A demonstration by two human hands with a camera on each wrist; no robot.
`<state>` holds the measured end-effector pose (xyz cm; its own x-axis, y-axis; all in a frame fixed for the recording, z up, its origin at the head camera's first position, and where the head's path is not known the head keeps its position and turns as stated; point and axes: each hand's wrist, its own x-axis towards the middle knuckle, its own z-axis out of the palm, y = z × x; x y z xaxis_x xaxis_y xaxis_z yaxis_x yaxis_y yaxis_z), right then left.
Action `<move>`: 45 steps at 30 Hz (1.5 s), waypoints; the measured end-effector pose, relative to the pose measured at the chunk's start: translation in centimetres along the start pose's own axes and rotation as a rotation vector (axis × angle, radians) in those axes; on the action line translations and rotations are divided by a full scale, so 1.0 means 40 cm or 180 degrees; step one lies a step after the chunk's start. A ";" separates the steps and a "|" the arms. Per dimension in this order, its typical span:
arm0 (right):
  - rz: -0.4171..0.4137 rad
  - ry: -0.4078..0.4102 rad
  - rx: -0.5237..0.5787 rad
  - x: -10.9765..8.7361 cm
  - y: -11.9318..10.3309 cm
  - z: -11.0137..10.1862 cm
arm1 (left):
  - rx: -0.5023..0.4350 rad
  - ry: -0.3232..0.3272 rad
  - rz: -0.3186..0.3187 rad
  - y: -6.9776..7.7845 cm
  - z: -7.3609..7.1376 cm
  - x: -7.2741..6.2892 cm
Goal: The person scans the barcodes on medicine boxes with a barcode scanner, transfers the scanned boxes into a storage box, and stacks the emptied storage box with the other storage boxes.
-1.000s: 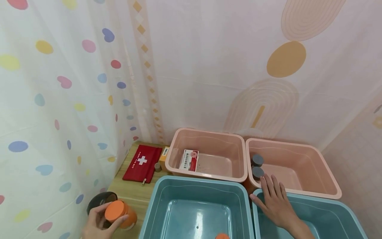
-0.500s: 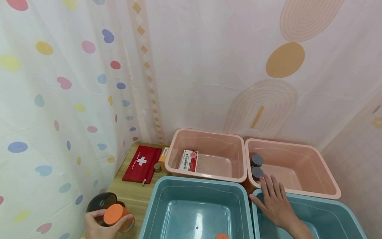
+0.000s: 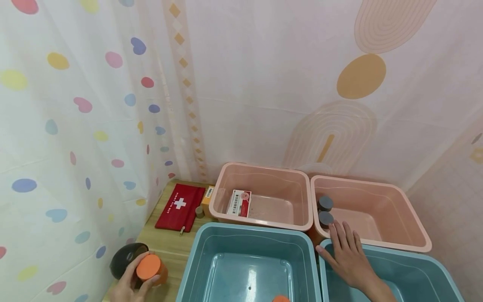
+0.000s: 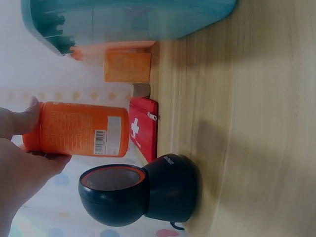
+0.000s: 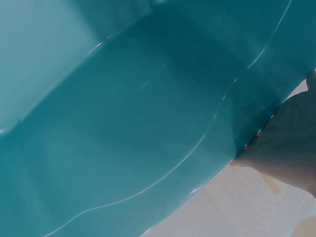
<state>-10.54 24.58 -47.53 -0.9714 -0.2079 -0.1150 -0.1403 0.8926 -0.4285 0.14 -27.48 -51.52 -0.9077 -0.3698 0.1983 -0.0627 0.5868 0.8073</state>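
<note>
My left hand [image 3: 130, 285] grips an orange bottle [image 3: 157, 274] by its orange cap, thumb on one side and fingers on the other. In the left wrist view the bottle [image 4: 81, 129], with a barcode label, hangs above the wooden table [image 4: 247, 123], its base apart from the top. Right behind it stands a black rounded device [image 4: 170, 190] with an orange ring round its face. My right hand [image 3: 349, 258] rests with straight fingers across the near rim of the right pink bin [image 3: 400, 243] and the right blue bin [image 3: 407, 253]. Its fingertips lie beside two grey-capped bottles [image 3: 325, 218].
A red first aid pouch [image 3: 180, 207], a small brownish cap [image 3: 199, 212] and an orange box [image 3: 206, 201] lie at the back left. The left pink bin [image 3: 260, 167] holds a medicine box [image 3: 239, 203]. Inside the left blue bin [image 3: 249, 228] an orange cap [image 3: 281, 298] shows.
The orange bottle in my left hand dipped slightly, then rose a little to the right and tilts less now. My right hand stays where it was.
</note>
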 end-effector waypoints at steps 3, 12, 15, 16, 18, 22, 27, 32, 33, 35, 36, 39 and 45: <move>0.0001 0.0009 -0.0021 -0.001 -0.001 0.001 | -0.0020 -0.0043 0.0296 -0.016 0.000 0.001; -0.0013 0.0012 -0.0035 0.000 0.001 0.004 | -0.0293 -0.0153 0.0874 -0.048 -0.012 0.006; -0.0014 -0.0011 -0.0014 0.002 0.001 0.003 | -0.0275 -0.0248 0.0909 -0.057 -0.020 0.012; -0.0013 -0.0025 -0.0003 0.002 0.001 0.002 | -0.0249 -0.0263 0.0893 -0.057 -0.022 0.014; -0.0006 -0.0061 0.0015 0.002 0.001 0.000 | -0.0167 -0.0351 0.0689 -0.049 -0.027 0.018; 0.0022 -0.0124 0.0027 0.002 0.001 -0.002 | 0.0185 -0.0447 -0.0142 -0.005 -0.035 0.027; 0.0024 -0.0139 0.0035 0.003 0.001 -0.003 | 0.0159 -0.0056 -0.0792 0.045 -0.022 0.023; -0.0038 -0.0074 0.0036 0.002 0.000 -0.001 | -0.0097 0.0320 -0.0833 0.070 -0.004 0.021; -0.0049 -0.0062 0.0029 0.002 -0.001 -0.001 | -0.0137 0.0364 -0.0804 0.076 -0.001 0.025; -0.0066 -0.0036 -0.0003 0.003 -0.001 0.000 | -0.0200 0.0380 -0.0704 0.091 0.003 0.040; -0.0071 -0.0029 -0.0016 0.003 -0.002 0.001 | -0.0238 0.0390 -0.0620 0.103 0.005 0.051; -0.0090 0.0007 -0.0070 0.002 0.000 0.002 | -0.0329 0.0355 -0.0264 0.152 0.015 0.094; -0.0116 0.0056 -0.0097 -0.003 0.002 0.004 | -0.0969 -0.0100 0.0510 0.270 0.036 0.182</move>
<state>-10.42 24.61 -47.69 -0.9687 -0.2336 -0.0841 -0.1810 0.8963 -0.4047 -7.76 -22.81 -42.18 -0.9087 -0.2650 0.3226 0.2042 0.3920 0.8970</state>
